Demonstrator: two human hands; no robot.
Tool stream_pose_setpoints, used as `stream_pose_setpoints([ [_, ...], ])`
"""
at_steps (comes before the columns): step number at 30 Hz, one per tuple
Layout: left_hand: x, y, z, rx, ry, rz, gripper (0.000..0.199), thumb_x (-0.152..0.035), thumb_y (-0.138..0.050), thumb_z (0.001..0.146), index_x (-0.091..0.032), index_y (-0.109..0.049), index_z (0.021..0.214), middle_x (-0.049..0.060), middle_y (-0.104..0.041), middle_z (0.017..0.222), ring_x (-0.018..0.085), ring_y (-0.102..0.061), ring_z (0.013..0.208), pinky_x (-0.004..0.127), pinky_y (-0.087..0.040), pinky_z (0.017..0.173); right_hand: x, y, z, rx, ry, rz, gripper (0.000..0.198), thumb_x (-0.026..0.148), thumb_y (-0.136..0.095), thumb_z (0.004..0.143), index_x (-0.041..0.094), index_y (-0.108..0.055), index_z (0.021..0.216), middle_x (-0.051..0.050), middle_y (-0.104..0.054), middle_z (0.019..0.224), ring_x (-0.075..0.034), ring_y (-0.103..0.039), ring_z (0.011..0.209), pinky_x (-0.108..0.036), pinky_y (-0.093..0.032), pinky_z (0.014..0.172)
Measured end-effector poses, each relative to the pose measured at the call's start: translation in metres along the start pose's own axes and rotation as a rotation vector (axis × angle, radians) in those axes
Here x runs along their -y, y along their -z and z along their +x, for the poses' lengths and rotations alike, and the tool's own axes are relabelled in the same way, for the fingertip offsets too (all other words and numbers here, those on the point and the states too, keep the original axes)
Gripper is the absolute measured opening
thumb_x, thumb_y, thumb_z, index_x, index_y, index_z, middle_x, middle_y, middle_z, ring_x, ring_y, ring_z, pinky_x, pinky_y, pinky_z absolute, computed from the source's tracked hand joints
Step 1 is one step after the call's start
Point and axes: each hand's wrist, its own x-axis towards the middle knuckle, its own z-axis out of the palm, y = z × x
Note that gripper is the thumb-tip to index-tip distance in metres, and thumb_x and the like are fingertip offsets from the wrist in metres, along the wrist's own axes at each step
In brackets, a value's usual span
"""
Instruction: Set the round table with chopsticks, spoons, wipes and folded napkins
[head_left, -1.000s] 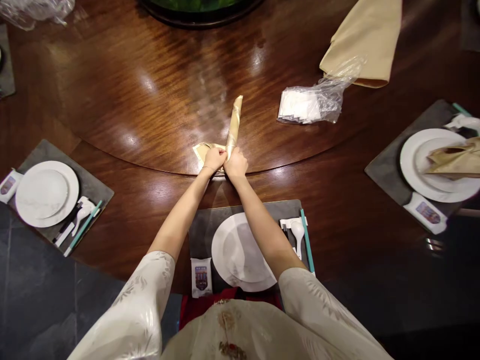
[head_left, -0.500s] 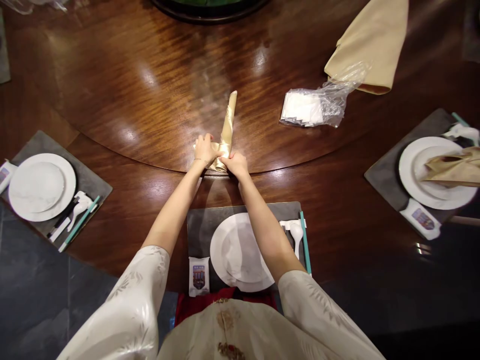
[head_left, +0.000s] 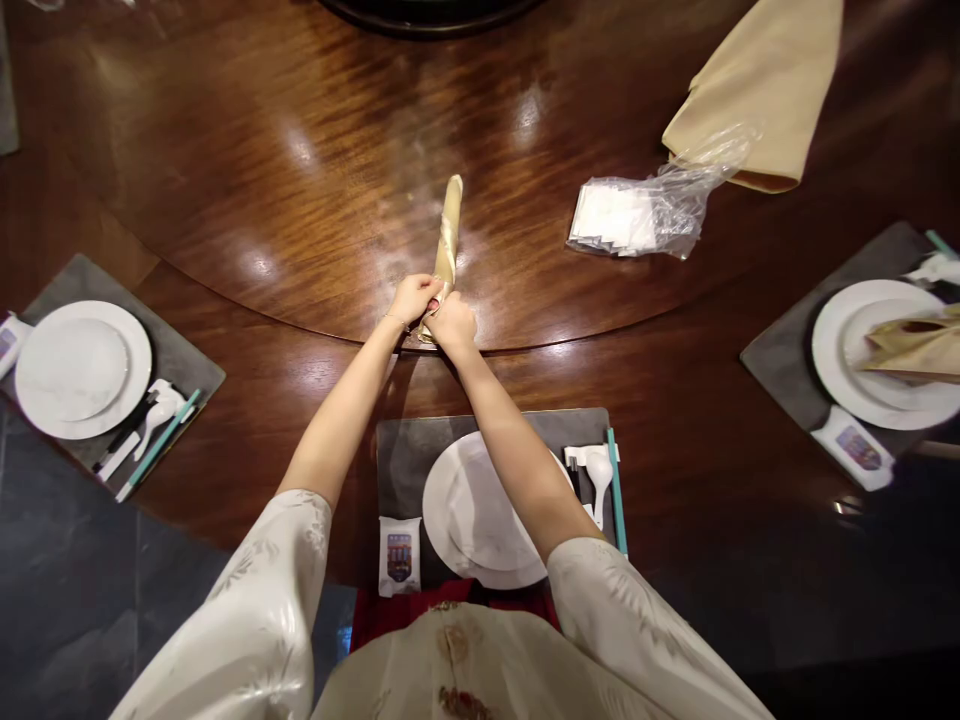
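Note:
A gold cloth napkin (head_left: 448,235), rolled into a narrow tube with a shiny spiral edge, lies on the raised round wooden top and points away from me. My left hand (head_left: 415,298) pinches the napkin's near part from the left side. Close against it, my right hand (head_left: 452,322) is wrapped round the lower end, with the fingers curled. Both hands hide most of that end; a small fold shows beneath them. Nearer to me, a white plate stack (head_left: 480,510) sits on a grey placemat (head_left: 401,440) under my right forearm.
A clear plastic bag of white packets (head_left: 615,215) lies right of my hands, by a folded beige cloth (head_left: 757,95). Place settings stand left, with plates (head_left: 75,365), and right, with a folded napkin (head_left: 915,350). A white spoon (head_left: 600,475) and turquoise chopsticks (head_left: 617,490) lie near me.
The loose cloth flap at the left has been drawn in round the roll. My right hand has moved left over the lower end, and my left hand has closed into a pinch.

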Motion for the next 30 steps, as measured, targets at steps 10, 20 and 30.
stream_pose_setpoints([
  [10,0.0,-0.011,0.0,-0.042,-0.016,-0.019,0.025,-0.017,-0.045,0.08,-0.016,-0.057,0.103,-0.003,-0.056,0.058,0.011,-0.054,0.051,0.023,-0.046,0.06,-0.052,0.033,0.035,0.139,0.509,0.202,0.015,0.029,-0.05,0.08,0.016,-0.055,0.085,-0.003,-0.063,0.08,-0.014,-0.056,0.071,-0.024,-0.043,0.071],
  [20,0.008,-0.006,0.009,-0.039,-0.211,0.152,0.017,-0.025,-0.048,0.084,-0.016,-0.056,0.096,-0.001,-0.057,0.064,0.011,-0.051,0.054,0.023,-0.043,0.061,-0.04,0.024,0.049,0.084,0.438,0.23,0.027,0.033,-0.059,0.075,0.015,-0.059,0.095,-0.002,-0.064,0.079,-0.015,-0.058,0.072,-0.024,-0.044,0.073],
  [30,0.01,-0.03,0.015,-0.243,-0.252,0.213,0.015,-0.015,-0.041,0.085,-0.017,-0.054,0.093,0.001,-0.062,0.081,0.012,-0.058,0.076,0.024,-0.045,0.077,-0.035,0.031,0.064,0.207,0.4,0.235,0.017,0.028,-0.063,0.07,0.013,-0.063,0.079,-0.002,-0.064,0.066,-0.015,-0.06,0.061,-0.021,-0.045,0.06],
])
